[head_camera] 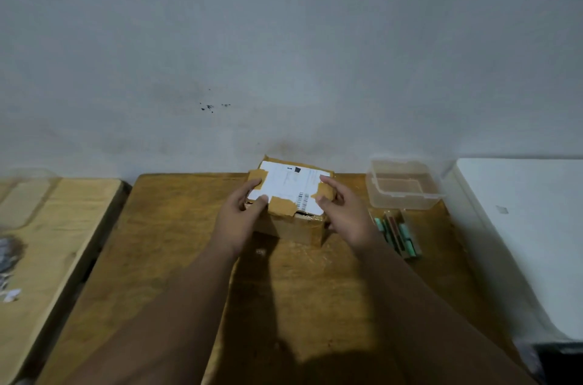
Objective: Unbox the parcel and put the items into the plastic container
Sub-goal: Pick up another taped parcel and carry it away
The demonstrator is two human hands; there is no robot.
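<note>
One cardboard parcel [291,201] is sitting at the far middle of the brown wooden table [176,246], close against the grey wall [284,37]. Its long axis is running left to right, skewed slightly so that the right end lies nearer us. Its top is facing up and is carrying one white shipping label [290,187], held down by brown tape patches at the edges; the print on the label is too blurred for us to read.

We are seeing the left hand [241,214] resting on the parcel's near left corner, thumb and fingers lying on the label and tape. The right hand [342,211] is meeting the right end, fingers curled, thumb and forefinger closing on the tape patch there; whether they are truly pinching it, we cannot tell. The hands are hiding both near corners.

One clear plastic container [405,184], lidless, is standing to the right of the parcel, well apart from it. Just in front of it, one transparent pack [399,234] is lying, holding green and dark red cylinders whose count we cannot make out.

A white surface [520,227] is being cut off at the right edge, and a paler wooden board [47,242] at the left.
</note>
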